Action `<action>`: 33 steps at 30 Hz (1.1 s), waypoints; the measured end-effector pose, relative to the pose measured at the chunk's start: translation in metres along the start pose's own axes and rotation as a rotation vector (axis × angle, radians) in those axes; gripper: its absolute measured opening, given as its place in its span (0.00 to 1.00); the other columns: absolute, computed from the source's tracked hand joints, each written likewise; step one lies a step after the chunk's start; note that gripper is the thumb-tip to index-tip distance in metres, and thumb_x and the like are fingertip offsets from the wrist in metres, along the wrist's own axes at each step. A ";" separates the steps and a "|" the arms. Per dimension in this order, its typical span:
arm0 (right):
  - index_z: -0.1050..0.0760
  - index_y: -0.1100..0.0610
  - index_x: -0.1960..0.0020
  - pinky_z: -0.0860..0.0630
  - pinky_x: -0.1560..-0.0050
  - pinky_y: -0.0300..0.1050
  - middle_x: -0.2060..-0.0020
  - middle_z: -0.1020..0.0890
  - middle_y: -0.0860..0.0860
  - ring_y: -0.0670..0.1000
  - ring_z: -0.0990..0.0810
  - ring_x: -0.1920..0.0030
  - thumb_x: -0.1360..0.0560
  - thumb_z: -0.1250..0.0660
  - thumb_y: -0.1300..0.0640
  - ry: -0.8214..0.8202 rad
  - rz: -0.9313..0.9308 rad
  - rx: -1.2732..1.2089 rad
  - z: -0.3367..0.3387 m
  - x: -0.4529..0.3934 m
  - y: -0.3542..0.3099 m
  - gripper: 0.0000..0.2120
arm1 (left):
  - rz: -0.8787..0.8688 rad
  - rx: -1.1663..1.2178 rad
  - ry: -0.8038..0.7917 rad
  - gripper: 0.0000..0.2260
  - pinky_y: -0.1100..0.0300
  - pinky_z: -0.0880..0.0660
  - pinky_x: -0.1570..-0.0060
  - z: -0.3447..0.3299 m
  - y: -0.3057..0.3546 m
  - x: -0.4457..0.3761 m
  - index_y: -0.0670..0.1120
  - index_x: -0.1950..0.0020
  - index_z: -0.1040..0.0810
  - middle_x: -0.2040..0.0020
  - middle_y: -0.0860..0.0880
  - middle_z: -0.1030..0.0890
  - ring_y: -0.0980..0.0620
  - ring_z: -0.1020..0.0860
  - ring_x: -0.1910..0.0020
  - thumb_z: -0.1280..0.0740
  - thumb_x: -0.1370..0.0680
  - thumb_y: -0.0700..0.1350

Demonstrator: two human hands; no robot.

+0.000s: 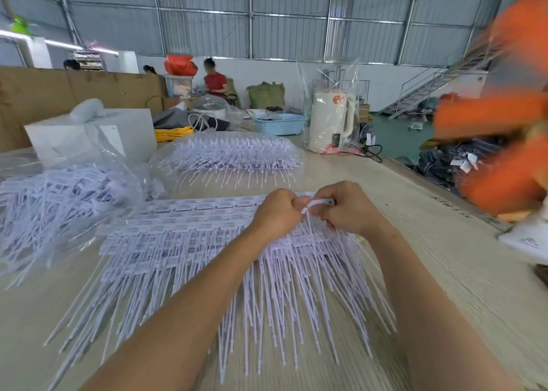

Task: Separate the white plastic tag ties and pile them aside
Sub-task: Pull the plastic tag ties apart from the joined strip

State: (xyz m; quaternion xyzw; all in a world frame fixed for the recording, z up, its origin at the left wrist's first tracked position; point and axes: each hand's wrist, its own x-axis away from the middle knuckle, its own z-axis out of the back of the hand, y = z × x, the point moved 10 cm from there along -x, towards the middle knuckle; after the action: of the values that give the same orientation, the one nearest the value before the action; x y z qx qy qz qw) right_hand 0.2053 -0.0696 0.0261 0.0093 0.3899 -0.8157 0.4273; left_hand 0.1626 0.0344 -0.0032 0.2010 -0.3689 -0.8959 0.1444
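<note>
Hands meet at the sheet's (184,242) far right corner: left hand (277,212) and right hand (350,206) both pinch one tie (317,204), head between them, tail toward the person. Loose pile (53,195) lies far left, nearer the left hand.

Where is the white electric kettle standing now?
In the head view, the white electric kettle stands far right on the table, wrapped in clear plastic, just right of the blue basket.
</note>
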 end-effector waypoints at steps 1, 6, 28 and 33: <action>0.19 0.59 0.62 0.29 0.70 0.39 0.75 0.24 0.49 0.46 0.27 0.76 0.28 0.32 0.66 0.031 0.048 0.048 0.003 0.000 -0.007 0.06 | -0.009 0.042 0.016 0.20 0.60 0.41 0.74 0.003 0.002 0.001 0.45 0.70 0.32 0.74 0.49 0.34 0.53 0.36 0.76 0.40 0.19 0.50; 0.20 0.57 0.64 0.27 0.74 0.39 0.74 0.23 0.49 0.45 0.27 0.76 0.28 0.32 0.68 0.223 0.225 -0.335 0.039 0.011 -0.028 0.10 | 0.046 0.277 0.029 0.19 0.68 0.40 0.81 0.012 -0.007 0.006 0.43 0.69 0.27 0.74 0.54 0.32 0.62 0.36 0.85 0.40 0.19 0.46; 0.21 0.58 0.62 0.22 0.65 0.44 0.62 0.18 0.58 0.54 0.20 0.65 0.25 0.33 0.63 -0.021 -0.213 -0.610 -0.037 0.001 0.007 0.08 | -0.095 0.164 -0.045 0.30 0.60 0.27 0.49 0.020 -0.002 0.017 0.50 0.34 0.37 0.46 0.49 0.27 0.51 0.26 0.44 0.25 0.30 0.43; 0.18 0.55 0.62 0.23 0.63 0.48 0.64 0.18 0.60 0.55 0.21 0.66 0.26 0.31 0.63 0.002 -0.129 -0.530 -0.034 0.000 0.002 0.08 | -0.104 0.110 -0.011 0.33 0.62 0.29 0.51 0.029 -0.005 0.017 0.46 0.35 0.34 0.43 0.48 0.29 0.51 0.26 0.46 0.21 0.34 0.46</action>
State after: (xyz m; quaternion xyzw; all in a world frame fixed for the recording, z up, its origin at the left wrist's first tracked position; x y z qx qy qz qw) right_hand 0.1955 -0.0486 0.0016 -0.1266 0.5899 -0.7107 0.3617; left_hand 0.1337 0.0486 0.0077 0.2228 -0.4076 -0.8816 0.0843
